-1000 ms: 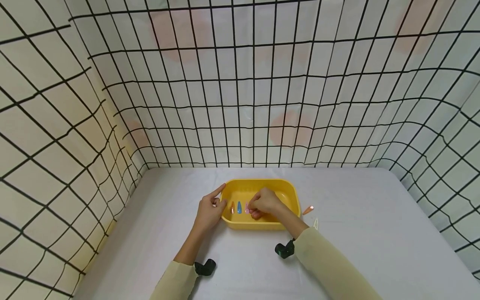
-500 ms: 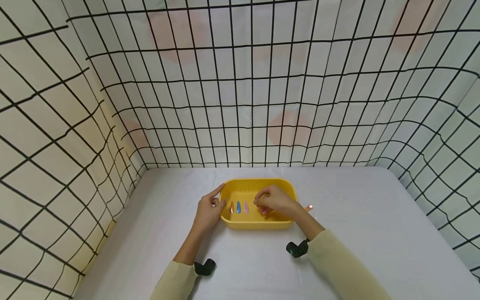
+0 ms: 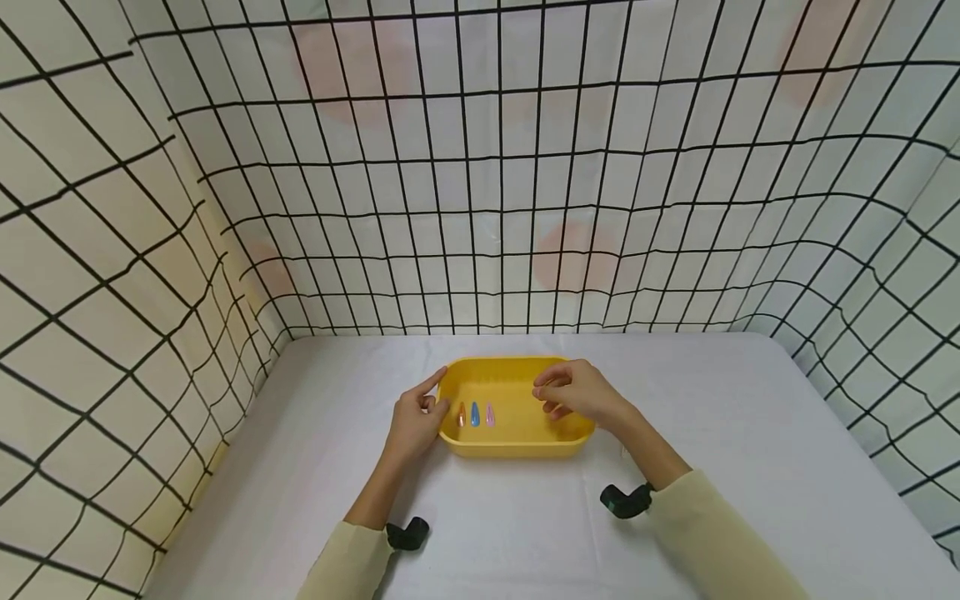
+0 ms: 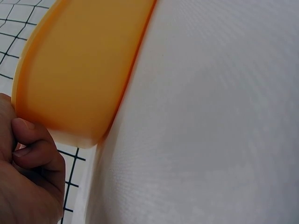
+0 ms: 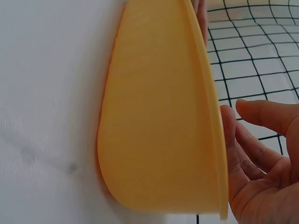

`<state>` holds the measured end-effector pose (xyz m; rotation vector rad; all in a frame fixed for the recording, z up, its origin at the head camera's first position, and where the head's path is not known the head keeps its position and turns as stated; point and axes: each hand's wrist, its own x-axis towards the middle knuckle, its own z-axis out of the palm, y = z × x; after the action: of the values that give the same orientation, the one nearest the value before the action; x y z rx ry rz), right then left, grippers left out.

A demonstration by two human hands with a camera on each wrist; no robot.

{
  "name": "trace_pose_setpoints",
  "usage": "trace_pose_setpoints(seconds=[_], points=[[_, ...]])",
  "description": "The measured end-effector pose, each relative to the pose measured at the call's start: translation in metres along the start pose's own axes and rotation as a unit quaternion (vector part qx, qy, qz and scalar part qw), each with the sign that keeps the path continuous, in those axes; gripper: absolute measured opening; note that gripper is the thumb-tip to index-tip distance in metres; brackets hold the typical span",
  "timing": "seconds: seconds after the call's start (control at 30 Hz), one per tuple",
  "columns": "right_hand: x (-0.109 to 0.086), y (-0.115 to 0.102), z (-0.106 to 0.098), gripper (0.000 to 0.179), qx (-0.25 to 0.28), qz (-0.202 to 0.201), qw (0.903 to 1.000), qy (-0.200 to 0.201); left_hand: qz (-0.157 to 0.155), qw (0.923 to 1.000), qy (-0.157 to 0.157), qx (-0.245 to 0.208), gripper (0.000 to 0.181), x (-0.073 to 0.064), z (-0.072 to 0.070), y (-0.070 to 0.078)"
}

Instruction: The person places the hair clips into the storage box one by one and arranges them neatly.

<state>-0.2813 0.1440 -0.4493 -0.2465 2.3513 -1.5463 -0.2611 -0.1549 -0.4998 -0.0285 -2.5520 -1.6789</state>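
Observation:
A yellow tray [image 3: 517,450] sits on the white-covered table. Inside it, toward the left, an orange snap hair clip [image 3: 462,415], a blue one [image 3: 476,414] and a pink one [image 3: 491,415] lie side by side in a row. My left hand [image 3: 415,422] holds the tray's left end, index finger stretched along the corner and thumb at the rim. Over the tray's right end hovers my right hand [image 3: 583,392], fingers loosely bent, nothing seen between them. The right wrist view shows its thumb and fingertips [image 5: 227,126] apart, beside the tray wall.
A pale clip [image 3: 623,451] just shows beside the right forearm, which covers the table right of the tray. Black wrist cameras [image 3: 407,534] hang at both sleeves. A white wall with a black grid [image 3: 502,208] surrounds the table at the back and sides.
My right hand has let go of the pink clip, leaving it beside the blue one, and moved right and up. It now hides the orange clip outside the tray. The left hand stays put.

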Motion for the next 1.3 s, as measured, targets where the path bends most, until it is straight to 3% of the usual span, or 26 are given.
trace_pose_setpoints(seconds=[0.43,0.6,0.87,1.0,1.3], points=[[-0.03,0.009,-0.036,0.041,-0.021,0.016,0.9992,0.031,-0.015,0.9999,0.0,-0.001,0.055,0.001,0.001,0.0],[-0.043,0.014,-0.045,0.038,0.0,0.004,0.9995,0.032,-0.016,0.9999,0.001,0.001,0.055,0.0,0.001,-0.001],[-0.059,0.022,-0.057,0.041,-0.02,0.016,0.9978,0.061,-0.016,0.9998,0.003,0.008,0.055,0.0,0.002,0.0],[-0.063,0.029,-0.063,0.044,-0.02,0.01,0.9978,0.062,-0.016,0.9998,0.004,0.008,0.055,0.0,0.002,0.0],[-0.072,0.054,-0.07,0.047,-0.026,0.037,0.9968,0.066,-0.016,0.9997,0.009,0.013,0.055,-0.001,0.002,0.0]])
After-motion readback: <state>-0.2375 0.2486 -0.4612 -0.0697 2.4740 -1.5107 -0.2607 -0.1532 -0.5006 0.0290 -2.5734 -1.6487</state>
